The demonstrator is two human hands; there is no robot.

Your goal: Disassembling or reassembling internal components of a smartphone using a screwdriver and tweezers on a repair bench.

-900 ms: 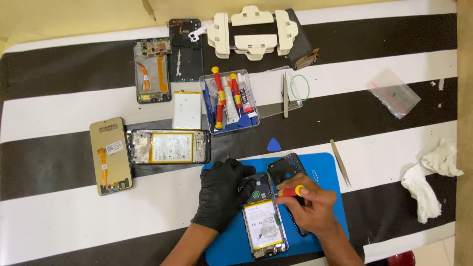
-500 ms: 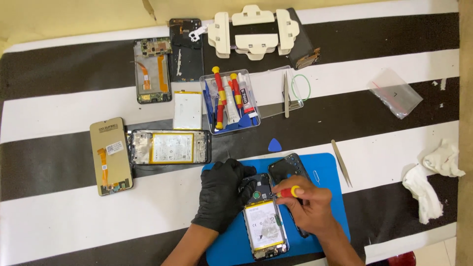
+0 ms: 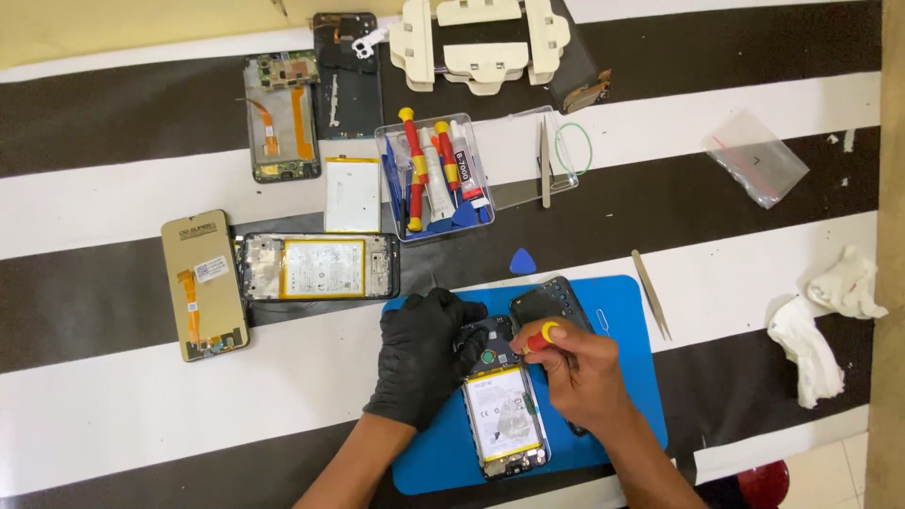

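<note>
An opened phone (image 3: 504, 415) with its white battery showing lies on a blue mat (image 3: 622, 320). My left hand (image 3: 424, 353), in a black glove, presses on the phone's upper left edge. My bare right hand (image 3: 580, 377) grips a small red and yellow screwdriver (image 3: 539, 336) whose tip points down at the phone's top section. A dark back cover (image 3: 551, 302) lies just above my right hand on the mat.
A clear box (image 3: 438, 179) of red and yellow screwdrivers, a loose battery (image 3: 352, 195), two opened phones (image 3: 316, 267) (image 3: 281, 113), a screen panel (image 3: 203, 285), a blue pick (image 3: 522, 261), tweezers (image 3: 652, 294), a plastic bag (image 3: 756, 158), white rags (image 3: 820, 320) and a beige clamp (image 3: 485, 42) lie on the striped cloth.
My right hand has shifted slightly left with the screwdriver, closer to the phone's top. My left hand stays on the phone.
</note>
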